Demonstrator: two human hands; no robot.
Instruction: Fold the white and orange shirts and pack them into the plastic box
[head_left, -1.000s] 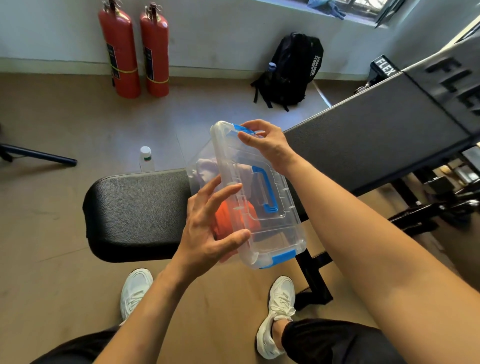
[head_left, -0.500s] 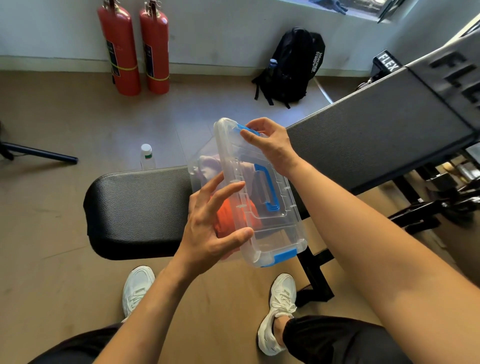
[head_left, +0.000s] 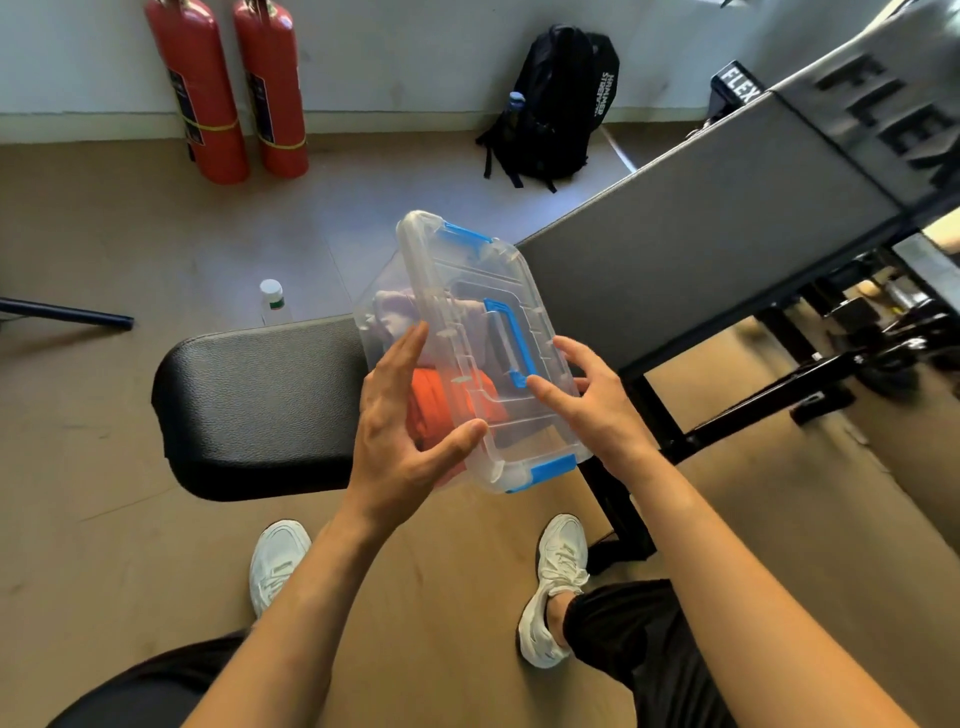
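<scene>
**Closed box held in both hands above the bench**

The plastic box (head_left: 470, 353) is held in the air, tilted, lid facing up toward the camera, above the black bench seat (head_left: 260, 405). Lid is on; the blue clip (head_left: 553, 468) at the near end lies flat against the rim. A second blue clip (head_left: 467, 235) sits at the far end, away from both hands.

Left hand (head_left: 405, 421): clasps the box's left side. Fingers spread flat along the side wall, thumb pressed onto the lid edge near the close corner.

Right hand (head_left: 587, 400): cups the right side of the box. Thumb lies on the lid just below the blue handle (head_left: 511, 343); the other fingers wrap the right edge and are mostly hidden.

Contents, seen through the clear wall: orange shirt (head_left: 441, 410) rolled up directly beside the left palm; white shirt (head_left: 395, 317) beyond the left fingertips, toward the far end.

Surroundings: grey inclined backrest (head_left: 701, 244) just behind the right hand. On the floor past the box are a small bottle (head_left: 272, 301), two red fire extinguishers (head_left: 234, 88) and a black backpack (head_left: 556, 104). White shoes (head_left: 553, 582) are below the forearms.
</scene>
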